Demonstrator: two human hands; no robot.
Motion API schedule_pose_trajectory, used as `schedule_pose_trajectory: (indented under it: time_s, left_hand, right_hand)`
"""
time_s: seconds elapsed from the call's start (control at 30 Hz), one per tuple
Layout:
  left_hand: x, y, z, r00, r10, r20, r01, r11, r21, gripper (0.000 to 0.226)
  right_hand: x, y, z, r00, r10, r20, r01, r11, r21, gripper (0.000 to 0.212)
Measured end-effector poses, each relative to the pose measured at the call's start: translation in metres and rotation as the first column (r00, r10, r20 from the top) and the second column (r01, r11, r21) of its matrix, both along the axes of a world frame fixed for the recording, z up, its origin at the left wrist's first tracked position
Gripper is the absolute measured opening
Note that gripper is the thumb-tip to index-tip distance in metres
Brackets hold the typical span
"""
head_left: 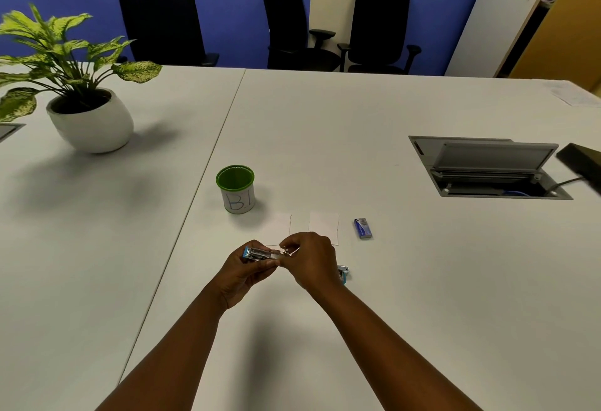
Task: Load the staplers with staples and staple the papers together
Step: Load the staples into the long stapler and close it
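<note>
My left hand (242, 272) grips a small blue and silver stapler (258, 254) held above the white table (390, 280). My right hand (313, 261) pinches the stapler's right end, where a thin metal part sticks out between the fingertips. A second blue stapler (344, 273) lies on the table just right of my right wrist, mostly hidden by it. Two white paper pieces (323, 225) lie flat just beyond my hands. A small blue staple box (363, 228) rests to their right.
A green-rimmed white cup (235, 188) marked "B.I" stands beyond my left hand. A potted plant (87, 118) sits far left. An open cable hatch (487, 166) is set in the table at right. Black office chairs (325, 26) line the far edge.
</note>
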State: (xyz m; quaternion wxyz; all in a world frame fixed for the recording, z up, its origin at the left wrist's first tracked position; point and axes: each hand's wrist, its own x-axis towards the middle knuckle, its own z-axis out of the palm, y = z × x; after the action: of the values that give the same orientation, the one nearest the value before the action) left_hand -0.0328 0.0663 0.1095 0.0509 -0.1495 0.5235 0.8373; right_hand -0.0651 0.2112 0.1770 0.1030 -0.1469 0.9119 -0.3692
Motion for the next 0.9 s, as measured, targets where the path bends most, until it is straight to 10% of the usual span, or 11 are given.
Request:
schedule_pose_trajectory:
  time_s: [0.37,0.9]
  left_hand:
    - [0.005,0.006,-0.002,1.000,-0.019,0.021,0.017,0.994,0.107,0.073]
    - [0.002,0.008,-0.001,0.999,-0.032,0.028,0.028,0.987,0.156,0.070]
  right_hand:
    - [-0.010,0.010,0.013,0.912,0.400,-0.085,-0.352,0.873,0.336,0.018]
    - [-0.017,0.011,0.012,0.876,0.481,-0.043,-0.452,0.847,0.280,0.034]
